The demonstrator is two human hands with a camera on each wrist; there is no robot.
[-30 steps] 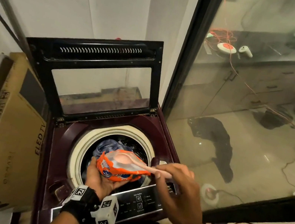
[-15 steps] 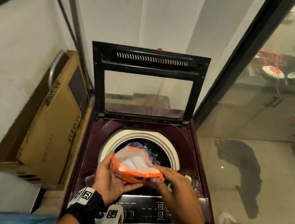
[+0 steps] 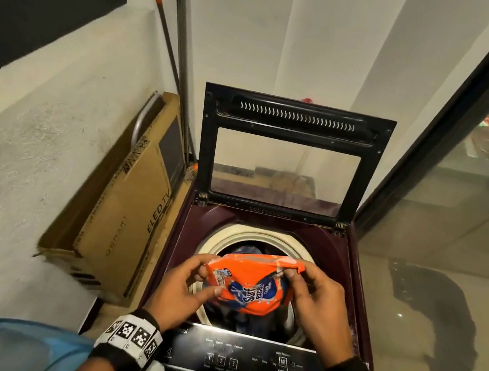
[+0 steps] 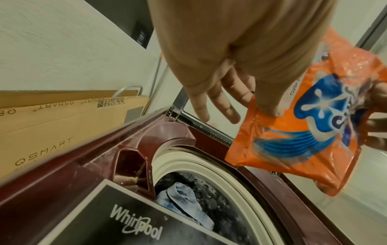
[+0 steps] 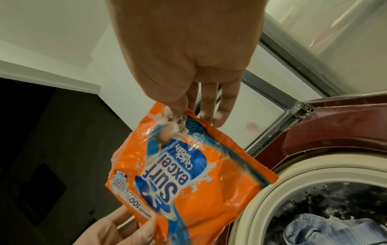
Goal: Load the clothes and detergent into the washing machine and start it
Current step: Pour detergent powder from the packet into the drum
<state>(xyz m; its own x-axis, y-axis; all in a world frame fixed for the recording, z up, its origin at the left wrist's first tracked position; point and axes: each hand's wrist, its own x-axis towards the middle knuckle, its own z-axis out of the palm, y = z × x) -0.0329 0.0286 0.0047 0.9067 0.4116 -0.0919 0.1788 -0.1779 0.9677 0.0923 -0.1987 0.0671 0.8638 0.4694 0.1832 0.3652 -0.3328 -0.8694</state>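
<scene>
Both hands hold an orange and blue detergent pouch (image 3: 249, 285) over the open drum of the maroon top-loading washing machine (image 3: 180, 259). My left hand (image 3: 187, 286) pinches the pouch's left end between thumb and fingers. My right hand (image 3: 311, 293) pinches its upper right corner. The pouch (image 4: 303, 132) hangs by my left thumb in the left wrist view, and the pouch (image 5: 188, 179) shows its printed face in the right wrist view. Light blue clothes (image 4: 184, 203) lie in the drum, and the clothes (image 5: 335, 230) also show at lower right. The lid (image 3: 288, 157) stands upright.
A tall cardboard TV box (image 3: 123, 207) leans on the wall left of the machine. The black control panel (image 3: 243, 360) runs along the machine's front edge. A glass partition (image 3: 457, 221) stands on the right. A blue basket (image 3: 2, 345) sits at lower left.
The pink spoon seen a second ago is gone from view. The pouch has turned from mouth-up to its printed face, and my right hand now pinches its top corner.
</scene>
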